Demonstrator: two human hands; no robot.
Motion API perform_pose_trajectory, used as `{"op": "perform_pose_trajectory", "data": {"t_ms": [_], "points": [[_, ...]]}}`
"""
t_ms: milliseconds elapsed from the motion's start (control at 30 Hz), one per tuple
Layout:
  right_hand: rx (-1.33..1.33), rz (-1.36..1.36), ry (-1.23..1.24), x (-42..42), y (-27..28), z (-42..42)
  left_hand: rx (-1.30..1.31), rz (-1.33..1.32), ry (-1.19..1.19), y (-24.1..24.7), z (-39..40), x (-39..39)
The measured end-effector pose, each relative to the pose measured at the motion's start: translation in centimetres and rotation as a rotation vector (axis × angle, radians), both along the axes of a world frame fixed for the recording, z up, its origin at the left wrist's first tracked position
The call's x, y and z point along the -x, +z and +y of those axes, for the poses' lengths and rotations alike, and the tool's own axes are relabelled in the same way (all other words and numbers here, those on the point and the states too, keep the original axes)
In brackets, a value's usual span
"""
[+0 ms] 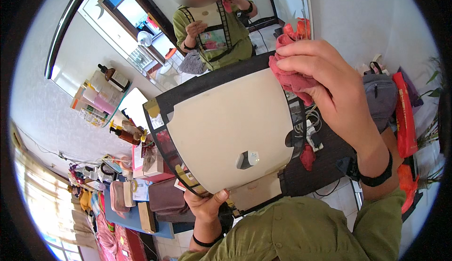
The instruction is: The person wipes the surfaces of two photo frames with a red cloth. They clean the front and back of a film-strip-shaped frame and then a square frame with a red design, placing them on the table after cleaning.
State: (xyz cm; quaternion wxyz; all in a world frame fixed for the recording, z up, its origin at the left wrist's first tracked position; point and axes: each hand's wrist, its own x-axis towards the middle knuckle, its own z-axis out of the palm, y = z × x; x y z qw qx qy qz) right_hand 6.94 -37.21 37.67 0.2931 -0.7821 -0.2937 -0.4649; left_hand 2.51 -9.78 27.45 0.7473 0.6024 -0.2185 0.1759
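Note:
A cream plastic panel with a black and clear frame (229, 130) is held tilted in front of my chest. It bears a small shiny emblem near its lower edge. My left hand (206, 204) grips the panel's lower left edge, thumb on the near face. My right hand (328, 81) holds a crumpled red cloth (293, 74) against the panel's upper right corner. The fingertips press into the cloth, and part of the corner is hidden behind it. A black band is on each wrist.
A wall mirror (162, 49) behind the panel reflects a person. Bottles (114, 77) stand on a glass shelf at left. Below are a blue table (137, 222) with bags and boxes, and a dark desk (325, 169) with a power strip (314, 135). A grey backpack (379, 95) is at right.

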Motion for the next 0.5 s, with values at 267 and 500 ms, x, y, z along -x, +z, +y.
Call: {"op": "perform_pose_trajectory", "data": {"t_ms": [267,500], "points": [[0.002,0.003,0.002,0.6,-0.6,0.2,-0.014,-0.006,0.021,-0.7,0.4,-0.2],[0.001,0.035,0.047,1.6,-1.4,1.2,0.064,0.024,0.089,-1.0,0.5,-0.4]]}}
